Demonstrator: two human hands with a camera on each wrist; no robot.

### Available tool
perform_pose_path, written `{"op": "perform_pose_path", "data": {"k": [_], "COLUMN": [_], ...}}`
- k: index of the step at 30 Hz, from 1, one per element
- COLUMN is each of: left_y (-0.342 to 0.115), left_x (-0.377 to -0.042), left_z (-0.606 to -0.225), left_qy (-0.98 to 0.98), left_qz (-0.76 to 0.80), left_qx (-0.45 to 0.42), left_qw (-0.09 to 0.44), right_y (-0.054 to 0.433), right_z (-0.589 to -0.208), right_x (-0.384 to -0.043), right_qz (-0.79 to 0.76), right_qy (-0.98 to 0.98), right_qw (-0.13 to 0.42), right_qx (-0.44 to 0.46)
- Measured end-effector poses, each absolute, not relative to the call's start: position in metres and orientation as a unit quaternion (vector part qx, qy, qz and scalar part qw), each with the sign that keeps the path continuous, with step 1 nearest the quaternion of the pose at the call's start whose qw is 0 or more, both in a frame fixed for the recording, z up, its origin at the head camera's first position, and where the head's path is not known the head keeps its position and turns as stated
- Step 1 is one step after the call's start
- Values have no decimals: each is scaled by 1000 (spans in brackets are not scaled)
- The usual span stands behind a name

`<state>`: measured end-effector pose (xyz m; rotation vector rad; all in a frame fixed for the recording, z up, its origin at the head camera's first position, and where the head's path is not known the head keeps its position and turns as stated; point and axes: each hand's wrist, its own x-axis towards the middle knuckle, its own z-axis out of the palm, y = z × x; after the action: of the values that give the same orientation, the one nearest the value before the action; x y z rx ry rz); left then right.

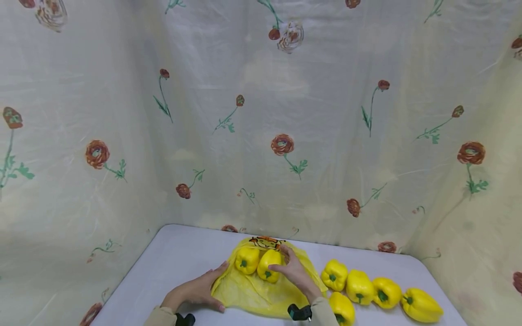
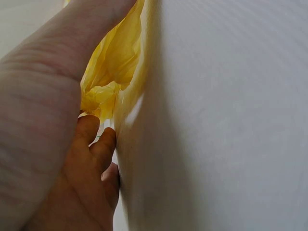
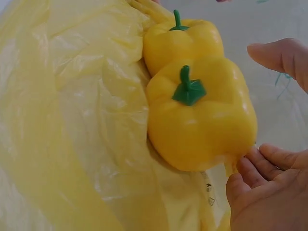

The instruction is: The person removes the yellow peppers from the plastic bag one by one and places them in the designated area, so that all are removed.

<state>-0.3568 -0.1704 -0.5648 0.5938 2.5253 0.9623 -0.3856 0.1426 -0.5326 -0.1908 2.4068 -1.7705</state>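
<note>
A yellow plastic bag (image 1: 261, 301) with a printed picture near its far edge lies spread on the table. Two yellow bell peppers with green stems rest on it side by side, a left one (image 1: 246, 261) and a right one (image 1: 270, 267). My right hand (image 1: 294, 270) is around the right pepper, thumb and fingers spread; in the right wrist view the thumb stands apart from it and the fingertips are at its lower side, by the bag. My left hand (image 1: 200, 288) lies at the bag's left edge, thumb and fingers spread apart.
Right of the bag, several more yellow peppers stand in a loose row, from a near-bag one (image 1: 334, 275) to a lying one (image 1: 422, 305); another pepper (image 1: 341, 309) sits closer to me. A flowered curtain (image 1: 261, 113) encloses the white table (image 1: 179, 253) at the back and sides.
</note>
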Motion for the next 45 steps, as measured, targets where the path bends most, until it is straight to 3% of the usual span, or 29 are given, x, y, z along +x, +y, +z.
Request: {"op": "perform_pose_path", "data": {"k": [29, 45], "left_y": [-169, -167], "left_x": [-354, -355], "left_z": [-561, -561], "left_qy": [896, 899], "left_qz": [343, 339], "left_qx": [209, 202], "left_qw": [188, 188], "right_y": [134, 130], "right_z": [-567, -561], "right_x": [-389, -384], "right_qz": [-560, -573], "right_qy": [825, 818], "right_qw": [74, 53], "right_qx": [-17, 2]}}
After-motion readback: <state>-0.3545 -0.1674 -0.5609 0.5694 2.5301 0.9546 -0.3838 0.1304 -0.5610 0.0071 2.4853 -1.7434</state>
